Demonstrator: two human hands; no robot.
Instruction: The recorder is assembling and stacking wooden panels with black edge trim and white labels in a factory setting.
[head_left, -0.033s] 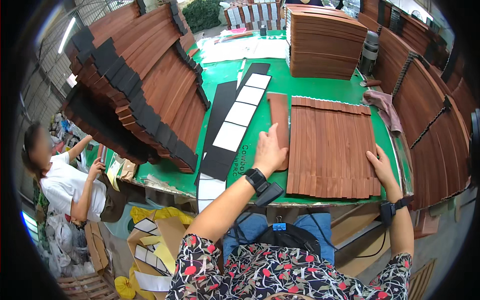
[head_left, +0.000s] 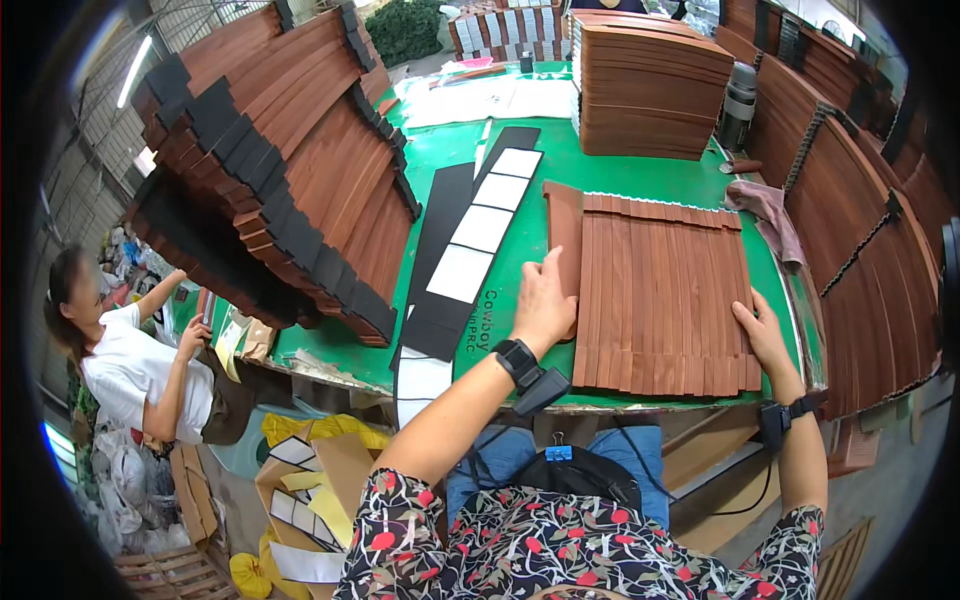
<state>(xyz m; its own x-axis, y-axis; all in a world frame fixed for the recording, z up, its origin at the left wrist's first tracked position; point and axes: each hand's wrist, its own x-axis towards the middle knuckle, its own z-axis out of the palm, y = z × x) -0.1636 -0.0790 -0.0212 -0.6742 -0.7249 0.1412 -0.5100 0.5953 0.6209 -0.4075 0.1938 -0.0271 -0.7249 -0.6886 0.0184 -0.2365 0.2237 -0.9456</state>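
Note:
A row of narrow brown strips (head_left: 660,290) lies side by side on the green table (head_left: 500,330), forming one flat sheet. My left hand (head_left: 545,300) rests flat on the sheet's left edge, by a longer brown strip (head_left: 563,225). My right hand (head_left: 760,335) presses against the sheet's right edge near its front corner. Neither hand grips anything. Both wrists wear black bands.
A black strip with white rectangles (head_left: 480,230) runs left of the sheet. Fanned piles of brown strips with black ends (head_left: 270,170) fill the left; more stand at the right (head_left: 860,250). A brown stack (head_left: 650,90), a flask (head_left: 738,95) and a cloth (head_left: 765,215) lie behind. A person (head_left: 130,350) works at the left.

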